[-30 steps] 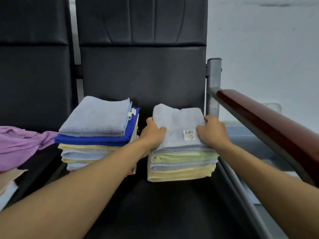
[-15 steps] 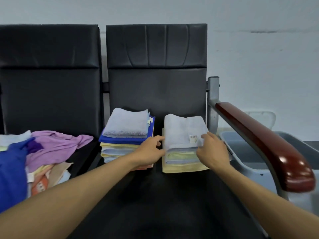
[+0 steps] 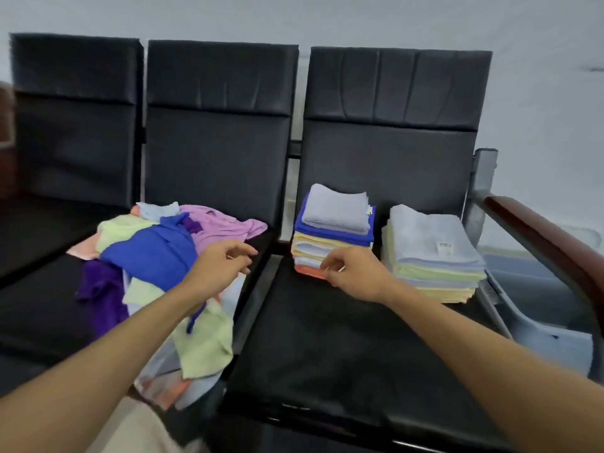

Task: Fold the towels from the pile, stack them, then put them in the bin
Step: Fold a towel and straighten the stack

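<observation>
Two stacks of folded towels stand on the right-hand seat: a left stack [image 3: 333,230] topped by a grey-blue towel over a dark blue one, and a right stack [image 3: 431,253] with a pale grey towel and white tag on top. A loose pile of unfolded towels [image 3: 160,256], blue, pink, purple and pale green, lies on the middle seat. My left hand [image 3: 219,269] hovers over the pile's right edge with fingers loosely curled and holds nothing. My right hand [image 3: 356,273] hangs in front of the left stack, also empty. A grey bin [image 3: 539,318] sits beyond the armrest at the right.
Three black padded seats [image 3: 327,338] stand in a row against a pale wall. A dark red wooden armrest [image 3: 549,243] on a metal post runs along the right seat, between the stacks and the bin. The pile spills over the middle seat's front edge.
Both hands have let go of the right stack and moved left. The view has pulled back and turned left, so the unfolded pile now shows.
</observation>
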Demonstrator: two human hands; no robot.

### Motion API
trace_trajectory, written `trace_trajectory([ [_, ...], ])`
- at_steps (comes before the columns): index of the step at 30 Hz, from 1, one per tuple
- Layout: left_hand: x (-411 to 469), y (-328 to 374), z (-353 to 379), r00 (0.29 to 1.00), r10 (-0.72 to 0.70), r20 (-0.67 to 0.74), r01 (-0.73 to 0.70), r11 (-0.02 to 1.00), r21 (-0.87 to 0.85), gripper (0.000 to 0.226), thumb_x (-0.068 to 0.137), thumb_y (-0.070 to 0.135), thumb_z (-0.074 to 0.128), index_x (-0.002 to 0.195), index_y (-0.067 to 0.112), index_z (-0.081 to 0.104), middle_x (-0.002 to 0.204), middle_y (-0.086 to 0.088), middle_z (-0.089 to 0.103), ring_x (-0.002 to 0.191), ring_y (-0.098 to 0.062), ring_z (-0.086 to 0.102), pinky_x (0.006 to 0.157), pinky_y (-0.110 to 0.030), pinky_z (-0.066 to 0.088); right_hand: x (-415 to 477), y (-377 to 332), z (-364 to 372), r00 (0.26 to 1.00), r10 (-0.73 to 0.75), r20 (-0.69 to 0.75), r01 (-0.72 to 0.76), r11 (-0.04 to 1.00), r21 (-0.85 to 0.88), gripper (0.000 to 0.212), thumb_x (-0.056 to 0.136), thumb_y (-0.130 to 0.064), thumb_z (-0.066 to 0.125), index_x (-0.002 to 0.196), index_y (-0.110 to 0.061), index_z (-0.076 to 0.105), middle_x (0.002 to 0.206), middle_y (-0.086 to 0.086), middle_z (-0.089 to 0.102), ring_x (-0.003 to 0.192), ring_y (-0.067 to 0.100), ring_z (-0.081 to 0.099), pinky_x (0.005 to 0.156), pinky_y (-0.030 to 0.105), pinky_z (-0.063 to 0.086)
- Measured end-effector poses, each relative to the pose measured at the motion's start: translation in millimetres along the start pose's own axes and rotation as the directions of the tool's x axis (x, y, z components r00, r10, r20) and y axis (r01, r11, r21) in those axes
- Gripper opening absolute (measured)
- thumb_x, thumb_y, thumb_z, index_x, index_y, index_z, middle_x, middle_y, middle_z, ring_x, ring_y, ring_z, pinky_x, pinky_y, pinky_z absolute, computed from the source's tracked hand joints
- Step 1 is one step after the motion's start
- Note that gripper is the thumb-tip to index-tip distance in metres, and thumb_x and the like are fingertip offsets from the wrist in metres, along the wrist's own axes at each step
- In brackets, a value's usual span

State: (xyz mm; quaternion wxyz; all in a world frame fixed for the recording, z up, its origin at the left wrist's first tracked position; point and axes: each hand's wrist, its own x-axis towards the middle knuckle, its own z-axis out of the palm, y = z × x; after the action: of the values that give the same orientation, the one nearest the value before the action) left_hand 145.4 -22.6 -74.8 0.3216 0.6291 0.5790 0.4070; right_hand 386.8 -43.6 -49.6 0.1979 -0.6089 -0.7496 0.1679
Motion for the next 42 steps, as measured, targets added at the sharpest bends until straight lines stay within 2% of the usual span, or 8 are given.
trace_trajectory([
  [4,-4.7,-56.5,-42.6,0.944,-0.070,-0.322,0.072,0.997,-0.005,0.028,0.090,0.002,0.052,0.093,0.026,0.066,0.094,-0.003,0.069,0.086,-0.021,0.065,0.071,-0.029,0.048,31.0,-51.5,42.1,0.991,-0.108,0.082,0.107,0.994,0.023,0.021,0.093,-0.021,0.059,0.111,-0.016,0.069,0.106,-0.002,0.070,0.094,0.013,0.065,0.081,0.022,0.047],
  [9,-13.0,-97.4,-85.6,0.902,-0.075,-0.426,0.153,0.976,0.153,0.027,0.093,0.004,0.049,0.106,0.017,0.068,0.105,0.002,0.062,0.088,-0.010,0.054,0.068,-0.021,0.038,72.6,-92.5,104.8,0.987,-0.119,0.106,0.106,0.987,0.122,0.021,0.095,-0.023,0.056,0.107,-0.014,0.071,0.105,-0.002,0.070,0.092,0.013,0.064,0.078,0.021,0.045],
  [17,-21.1,-103.4,-87.1,0.939,0.000,-0.343,0.109,0.948,0.298,0.024,0.094,0.009,0.048,0.102,0.024,0.065,0.105,0.004,0.057,0.093,-0.010,0.055,0.077,-0.022,0.039,118.5,-123.9,180.5,0.985,0.068,0.157,-0.118,0.934,0.338,0.030,0.088,-0.035,0.068,0.101,-0.008,0.068,0.094,0.004,0.068,0.080,0.016,0.060,0.064,0.025,0.045],
  [23,-13.8,-87.5,-71.4,0.933,0.077,-0.352,0.029,0.958,0.285,0.023,0.098,0.014,0.047,0.111,0.022,0.064,0.105,0.007,0.055,0.090,-0.006,0.052,0.069,-0.014,0.038,112.8,-126.6,167.8,0.994,0.053,-0.096,-0.013,0.928,0.373,0.026,0.094,-0.024,0.061,0.088,-0.002,0.074,0.087,0.012,0.071,0.081,0.027,0.062,0.070,0.034,0.049],
  [30,-3.9,-40.2,-36.1,0.867,0.166,-0.470,-0.159,0.986,0.054,0.032,0.098,0.013,0.046,0.128,0.016,0.057,0.120,0.011,0.054,0.112,-0.004,0.048,0.092,-0.012,0.032,96.3,-124.6,111.6,0.959,-0.059,-0.277,0.209,0.807,0.552,0.016,0.093,-0.015,0.061,0.090,-0.012,0.077,0.086,0.003,0.074,0.087,0.022,0.066,0.084,0.040,0.053],
  [34,-6.0,-16.1,-16.0,0.837,0.250,-0.486,-0.277,0.961,0.017,0.031,0.098,0.008,0.044,0.123,0.017,0.060,0.114,0.014,0.056,0.106,0.002,0.048,0.090,-0.004,0.033,67.6,-101.1,68.3,0.943,-0.176,-0.282,0.302,0.806,0.508,0.017,0.095,-0.008,0.056,0.095,-0.007,0.074,0.094,0.004,0.072,0.081,0.006,0.058,0.074,0.013,0.044],
  [37,-5.9,-1.7,8.1,0.886,0.284,-0.367,-0.304,0.953,0.004,0.029,0.094,0.003,0.051,0.112,0.020,0.068,0.106,0.017,0.062,0.104,-0.001,0.053,0.094,-0.010,0.039,37.6,-66.1,44.0,0.959,-0.194,-0.208,0.268,0.860,0.434,0.022,0.097,-0.013,0.053,0.083,-0.016,0.069,0.077,-0.008,0.065,0.068,-0.005,0.051,0.063,0.009,0.037],
  [42,-5.4,15.3,58.0,0.930,0.322,0.175,-0.338,0.939,0.068,0.039,0.081,-0.006,0.061,0.101,0.025,0.071,0.101,0.007,0.070,0.096,-0.003,0.062,0.089,-0.014,0.045,-13.4,3.3,17.3,0.993,-0.114,-0.008,0.102,0.859,0.502,0.010,0.088,-0.025,0.069,0.085,-0.016,0.071,0.080,-0.005,0.071,0.071,-0.001,0.060,0.067,0.013,0.045],
])
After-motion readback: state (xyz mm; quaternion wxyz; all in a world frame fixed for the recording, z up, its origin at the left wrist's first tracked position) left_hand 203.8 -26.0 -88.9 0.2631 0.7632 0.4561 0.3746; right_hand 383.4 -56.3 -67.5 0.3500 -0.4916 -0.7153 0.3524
